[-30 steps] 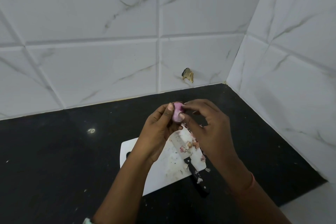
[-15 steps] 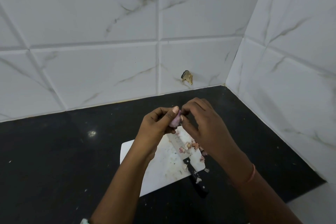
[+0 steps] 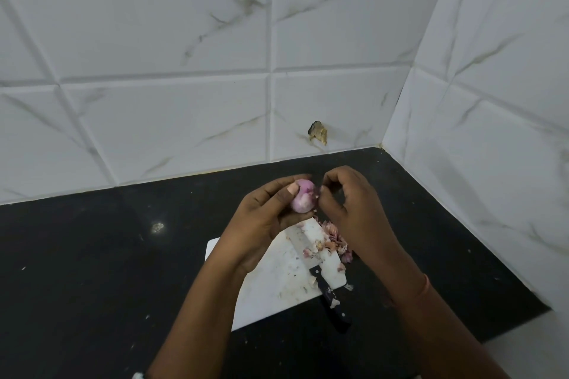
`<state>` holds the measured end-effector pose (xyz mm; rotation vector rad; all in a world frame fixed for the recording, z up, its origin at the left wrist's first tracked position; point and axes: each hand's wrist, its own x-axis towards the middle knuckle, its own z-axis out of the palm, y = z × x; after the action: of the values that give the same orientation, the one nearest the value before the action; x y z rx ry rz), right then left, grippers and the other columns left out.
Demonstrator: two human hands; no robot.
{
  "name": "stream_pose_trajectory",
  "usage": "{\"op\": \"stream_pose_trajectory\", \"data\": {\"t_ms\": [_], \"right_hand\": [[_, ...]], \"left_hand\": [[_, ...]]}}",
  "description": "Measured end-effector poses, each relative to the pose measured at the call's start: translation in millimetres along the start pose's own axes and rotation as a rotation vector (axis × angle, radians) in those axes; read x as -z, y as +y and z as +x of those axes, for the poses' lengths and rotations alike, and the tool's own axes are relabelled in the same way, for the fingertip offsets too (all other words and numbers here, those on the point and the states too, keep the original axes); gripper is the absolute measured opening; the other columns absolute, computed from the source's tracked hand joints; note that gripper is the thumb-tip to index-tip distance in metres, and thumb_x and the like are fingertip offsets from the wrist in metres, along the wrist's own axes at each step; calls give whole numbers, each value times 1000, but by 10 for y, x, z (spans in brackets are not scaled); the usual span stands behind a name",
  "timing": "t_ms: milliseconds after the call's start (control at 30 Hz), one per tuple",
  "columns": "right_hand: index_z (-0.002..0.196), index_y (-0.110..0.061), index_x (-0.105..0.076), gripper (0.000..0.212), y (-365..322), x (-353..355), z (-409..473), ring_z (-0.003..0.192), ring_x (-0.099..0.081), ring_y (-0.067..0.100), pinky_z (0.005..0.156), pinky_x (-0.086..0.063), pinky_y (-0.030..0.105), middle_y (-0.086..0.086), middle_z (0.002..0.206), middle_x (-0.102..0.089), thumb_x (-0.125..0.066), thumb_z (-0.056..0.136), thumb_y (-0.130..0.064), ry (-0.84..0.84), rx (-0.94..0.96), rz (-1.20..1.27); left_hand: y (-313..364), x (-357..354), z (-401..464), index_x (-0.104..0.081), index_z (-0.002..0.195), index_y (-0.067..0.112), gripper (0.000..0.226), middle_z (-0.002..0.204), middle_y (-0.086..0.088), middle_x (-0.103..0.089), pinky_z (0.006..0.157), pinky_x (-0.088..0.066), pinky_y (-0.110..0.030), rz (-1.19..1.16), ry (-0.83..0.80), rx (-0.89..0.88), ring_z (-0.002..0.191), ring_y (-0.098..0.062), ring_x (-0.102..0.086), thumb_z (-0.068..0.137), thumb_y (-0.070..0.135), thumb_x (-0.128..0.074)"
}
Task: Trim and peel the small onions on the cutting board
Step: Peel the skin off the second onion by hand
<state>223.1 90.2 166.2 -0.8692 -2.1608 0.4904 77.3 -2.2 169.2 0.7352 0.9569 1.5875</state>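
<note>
L hand (image 3: 264, 212) grip holding onion (image 3: 303, 199), R hand (image 3: 354, 209) grip pinching its skin, above cutting board (image 3: 277, 286)

Black countertop (image 3: 92, 271) meets chipped marble-look wall tiles (image 3: 172, 120).

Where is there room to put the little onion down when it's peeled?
The near-left part of the cutting board, left of the knife, looks bare apart from small scraps. The black counter between the board and the tiled wall is open too. It is crowded at the board's far right corner, where the onion skins pile up by the knife blade.
</note>
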Motion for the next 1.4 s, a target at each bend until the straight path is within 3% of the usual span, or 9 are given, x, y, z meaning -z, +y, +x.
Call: {"op": "stream_pose_trajectory", "data": {"t_ms": [100,233,400,533,800,933,1067,1233,1400], "right_hand": [[82,-14,-58,15,40,13,-43,77,-57,5,65,-48,14,-7,79,-59,-65,80,-1,109,-119,87],[69,-12,-62,36,59,66,-71,65,-57,7,60,-45,14,-1,68,-62,-45,76,19,218,-155,232],[96,-14,-65,33,-1,53,-80,79,-60,8,67,-45,18,3,87,-65,-43,100,-37,-13,-243,308],[114,-21,-63,23,-97,3,-135,102,-61,5,83,-49,14,-9,110,-63,-66,91,-21,18,-3,345],[93,-14,-67,7,-192,-219,-162,90,-65,14,78,-54,28,-6,93,-66,-66,90,-8,119,-71,411],[95,-10,-68,20,-106,-184,-154,87,-70,7,76,-55,22,-2,93,-73,-55,92,4,205,-248,479],[65,-7,-63,31,-10,-125,-197,86,-65,7,75,-52,23,2,77,-69,-48,74,18,289,-174,370],[103,-19,-63,19,-190,-119,-272,91,-64,6,75,-50,16,-6,98,-66,-48,97,-28,18,-201,554],[122,-26,-59,39,-131,-298,-345,103,-58,-1,85,-48,15,-9,114,-58,-72,86,-29,-125,-152,353]], "left_hand": [[11,-40,2,-67,119,4,37,121,-19,-69,85,-61,-33,-70,7,6,111,-34,-68,86,18,-59],[-21,-70,53,-65,120,2,30,118,-23,-69,86,-60,-37,-120,54,35,108,-40,-68,102,11,-43],[-64,-110,138,-68,111,1,33,106,-23,-72,76,-63,-33,-241,125,87,91,-32,-74,105,14,-37],[-140,-152,174,-68,105,2,35,100,-20,-73,70,-62,-28,-270,170,96,82,-23,-73,106,22,-40],[-198,-290,202,-69,64,9,50,74,-14,-71,66,-62,-37,-562,227,296,68,-24,-73,100,39,-51],[-241,-165,263,-48,51,20,52,55,3,-52,48,-49,-21,-653,260,325,51,-11,-53,90,52,-58],[-268,-125,259,-50,50,18,54,59,2,-48,47,-47,-21,-720,240,296,51,-10,-50,89,53,-60],[-281,-145,309,-69,85,13,19,59,-1,-54,74,-61,-30,-765,327,212,68,-15,-65,96,25,-60],[-360,-150,356,-53,54,15,50,55,2,-54,75,-58,-34,-769,324,183,63,-14,-67,100,36,-52]]}}
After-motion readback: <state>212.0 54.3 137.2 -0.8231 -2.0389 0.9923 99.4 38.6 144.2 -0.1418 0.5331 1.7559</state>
